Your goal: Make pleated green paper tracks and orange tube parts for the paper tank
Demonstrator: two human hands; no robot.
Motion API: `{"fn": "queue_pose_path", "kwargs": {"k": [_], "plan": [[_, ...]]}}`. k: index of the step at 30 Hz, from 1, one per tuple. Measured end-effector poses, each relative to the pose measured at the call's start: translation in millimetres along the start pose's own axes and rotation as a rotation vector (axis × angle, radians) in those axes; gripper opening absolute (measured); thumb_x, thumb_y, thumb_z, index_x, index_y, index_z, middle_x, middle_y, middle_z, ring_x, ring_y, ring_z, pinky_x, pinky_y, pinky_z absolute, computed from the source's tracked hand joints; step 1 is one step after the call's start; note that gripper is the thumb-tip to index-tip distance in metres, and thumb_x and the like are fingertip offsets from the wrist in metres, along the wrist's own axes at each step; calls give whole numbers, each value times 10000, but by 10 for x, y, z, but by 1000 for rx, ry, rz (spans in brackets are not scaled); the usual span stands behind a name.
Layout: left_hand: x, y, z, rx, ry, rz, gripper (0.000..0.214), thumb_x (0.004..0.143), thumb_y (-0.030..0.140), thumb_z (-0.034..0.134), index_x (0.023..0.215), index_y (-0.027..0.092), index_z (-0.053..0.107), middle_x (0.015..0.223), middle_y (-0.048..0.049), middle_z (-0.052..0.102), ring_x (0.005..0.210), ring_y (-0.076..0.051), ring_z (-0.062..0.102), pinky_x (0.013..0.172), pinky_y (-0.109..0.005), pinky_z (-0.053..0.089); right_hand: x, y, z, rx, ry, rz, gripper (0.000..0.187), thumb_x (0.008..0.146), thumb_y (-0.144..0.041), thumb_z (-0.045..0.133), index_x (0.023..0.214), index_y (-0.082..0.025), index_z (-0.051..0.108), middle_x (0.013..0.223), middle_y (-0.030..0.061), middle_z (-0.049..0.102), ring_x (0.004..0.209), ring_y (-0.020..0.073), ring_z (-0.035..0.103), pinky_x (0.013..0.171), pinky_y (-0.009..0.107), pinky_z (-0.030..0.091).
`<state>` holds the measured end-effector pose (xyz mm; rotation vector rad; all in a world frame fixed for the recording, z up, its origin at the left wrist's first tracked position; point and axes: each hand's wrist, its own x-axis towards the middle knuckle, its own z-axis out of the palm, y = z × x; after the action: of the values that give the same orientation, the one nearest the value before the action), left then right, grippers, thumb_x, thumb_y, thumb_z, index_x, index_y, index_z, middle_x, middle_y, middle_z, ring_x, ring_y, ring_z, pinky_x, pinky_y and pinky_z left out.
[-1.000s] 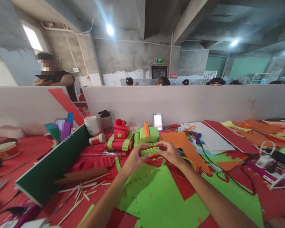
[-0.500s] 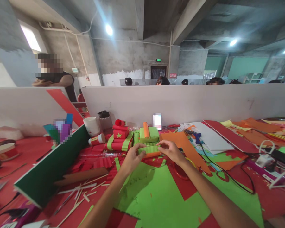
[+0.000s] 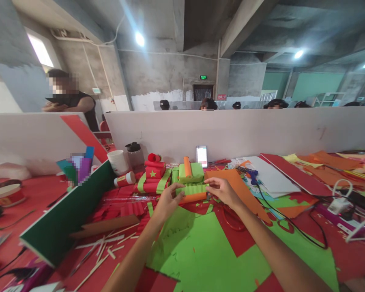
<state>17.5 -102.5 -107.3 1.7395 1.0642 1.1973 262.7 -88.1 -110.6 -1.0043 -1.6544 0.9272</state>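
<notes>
Both hands hold a small paper piece point(image 3: 192, 193), ribbed green on top with orange beneath, just above the table's middle. My left hand point(image 3: 167, 200) pinches its left end and my right hand point(image 3: 222, 190) pinches its right end. Directly behind it stands a green paper block with an orange tube point(image 3: 190, 170) on top. To the left of that sits a red paper tank with a yellow star point(image 3: 153, 177) and green bands. Large green paper sheets point(image 3: 200, 251) lie under my forearms.
A green board point(image 3: 63, 213) leans at the left beside wooden sticks point(image 3: 100, 251). A white cup point(image 3: 118, 161), a jar point(image 3: 134, 153) and a phone point(image 3: 202, 155) stand along the white divider point(image 3: 231, 132). Cables, a glue gun point(image 3: 252, 174) and paper sheets crowd the right. A person stands behind the partition at the left.
My hands have lifted the green and orange piece slightly and moved it away from me, toward the green block. The fingers have spread to its two ends.
</notes>
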Motion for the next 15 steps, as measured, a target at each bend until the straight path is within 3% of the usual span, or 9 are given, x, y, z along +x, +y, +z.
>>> {"fn": "queue_pose_path", "kwargs": {"k": [11, 15], "plan": [[27, 12, -16, -93, 57, 22, 344, 766, 388, 631, 1016, 159, 572, 644, 30, 562, 691, -185, 657, 672, -306, 521, 61, 104, -98, -55, 63, -47, 316, 723, -429, 700, 893, -168, 645, 731, 25, 645, 629, 160, 598, 588, 275, 498], [52, -9, -36, -113, 94, 17, 359, 754, 397, 653, 1004, 164, 542, 706, 3, 613, 679, -171, 641, 686, -313, 527, 55, 91, -122, -47, 37, -15, 307, 754, -444, 669, 878, -165, 638, 672, 7, 612, 562, 142, 569, 564, 269, 477]]}}
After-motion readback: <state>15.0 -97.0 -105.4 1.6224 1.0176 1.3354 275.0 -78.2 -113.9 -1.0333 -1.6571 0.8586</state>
